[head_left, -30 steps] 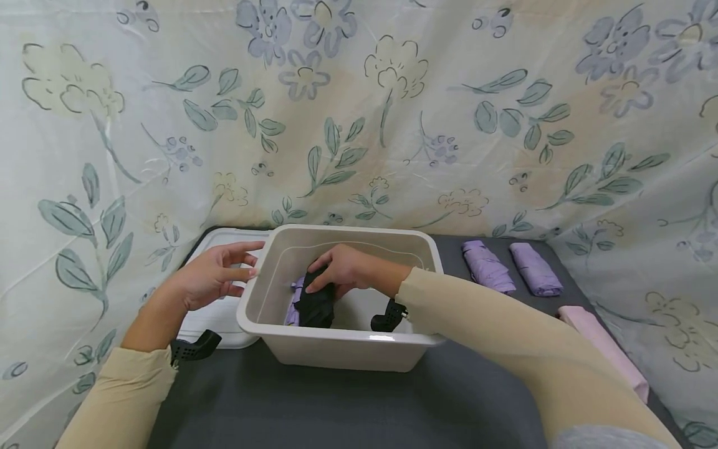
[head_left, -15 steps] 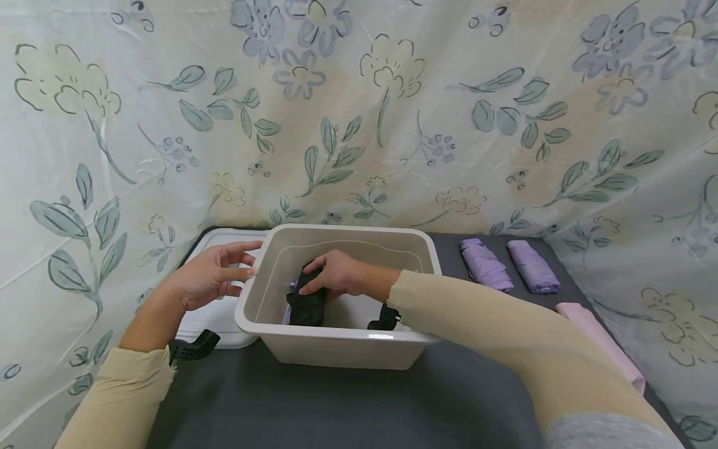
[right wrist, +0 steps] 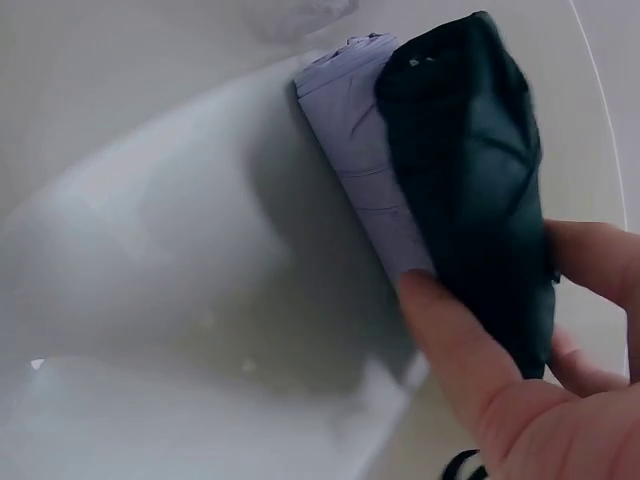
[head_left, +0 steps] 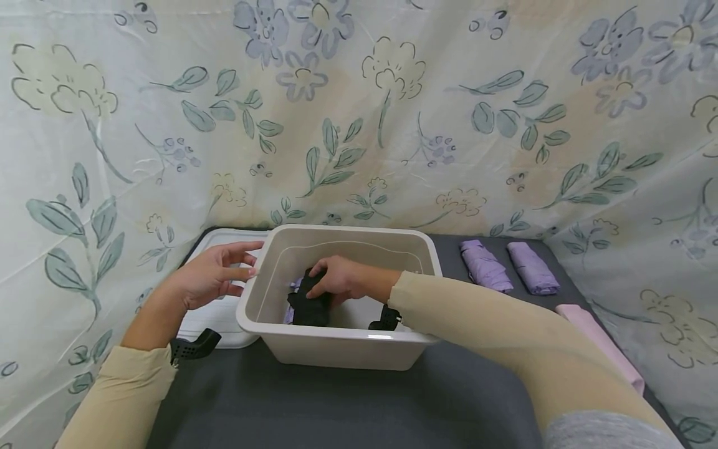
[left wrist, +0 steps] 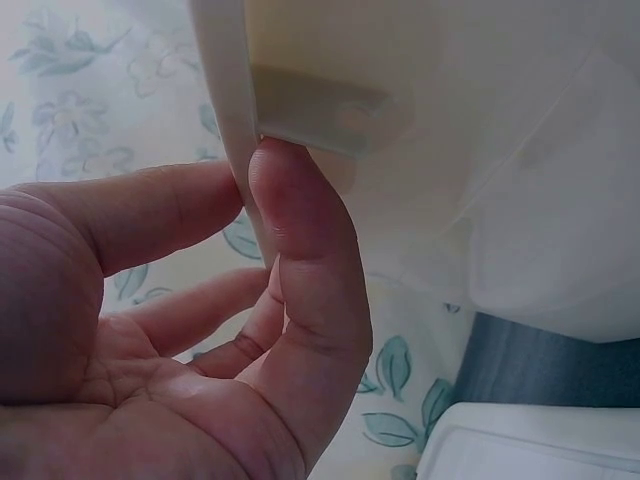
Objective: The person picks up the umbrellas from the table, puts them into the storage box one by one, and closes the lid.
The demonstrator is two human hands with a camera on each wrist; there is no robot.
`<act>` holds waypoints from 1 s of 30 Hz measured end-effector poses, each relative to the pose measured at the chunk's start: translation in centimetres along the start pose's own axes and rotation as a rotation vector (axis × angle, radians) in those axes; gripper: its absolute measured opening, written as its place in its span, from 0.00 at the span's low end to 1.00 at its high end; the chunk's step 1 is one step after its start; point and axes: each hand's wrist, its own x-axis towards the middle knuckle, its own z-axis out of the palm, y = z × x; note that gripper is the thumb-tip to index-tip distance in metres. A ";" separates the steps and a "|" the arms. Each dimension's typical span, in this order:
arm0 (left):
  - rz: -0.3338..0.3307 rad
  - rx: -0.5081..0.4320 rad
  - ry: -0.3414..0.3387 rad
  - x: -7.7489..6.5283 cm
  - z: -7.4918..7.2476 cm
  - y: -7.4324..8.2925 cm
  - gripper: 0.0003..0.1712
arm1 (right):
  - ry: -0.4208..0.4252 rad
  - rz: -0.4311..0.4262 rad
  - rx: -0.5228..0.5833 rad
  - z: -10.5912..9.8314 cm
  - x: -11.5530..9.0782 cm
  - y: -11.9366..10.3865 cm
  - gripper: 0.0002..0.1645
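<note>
My right hand is inside the beige plastic bin, gripping a black folded cloth bundle between thumb and fingers. Against it lies a purple folded bundle, partly covered by the black one, at the left end of the bin. In the head view little of the purple one shows past the black. At the bin's left side my left hand pinches the rim; in the left wrist view thumb and a bent finger press on that edge, the finger under its lip.
A white lid lies left of the bin, partly beneath its overhang. Two purple rolls and a pink folded cloth rest on the dark grey tabletop to the right. Floral fabric hangs behind.
The right hand shifted left with the black bundle over the purple one, then edged slightly back right and lower. My left hand has stayed at the rim.
</note>
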 end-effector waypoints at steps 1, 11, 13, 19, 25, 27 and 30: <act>-0.001 0.000 0.000 0.0 0.0 0.0 0.44 | -0.011 0.010 -0.011 -0.1 0.0 0.1 0.31; 0.007 0.000 -0.002 0.0 0.1 0.2 0.44 | -0.092 0.087 -0.055 0.0 -0.2 0.3 0.35; 0.007 -0.002 -0.002 -0.1 0.1 0.2 0.44 | -0.095 0.090 -0.024 0.1 -0.2 0.4 0.36; 0.011 -0.003 -0.011 -0.1 0.1 0.1 0.44 | -0.121 0.091 -0.007 0.1 -0.2 0.6 0.43; 0.015 -0.012 -0.010 -0.2 0.1 0.2 0.43 | -0.152 0.080 -0.058 0.0 -0.3 0.6 0.45; 0.016 -0.016 -0.012 -0.2 0.2 0.2 0.43 | -0.160 0.083 -0.066 0.0 -0.4 0.6 0.44; 0.022 -0.016 -0.024 -0.3 0.2 0.2 0.43 | -0.174 0.096 -0.083 0.0 -0.4 0.5 0.43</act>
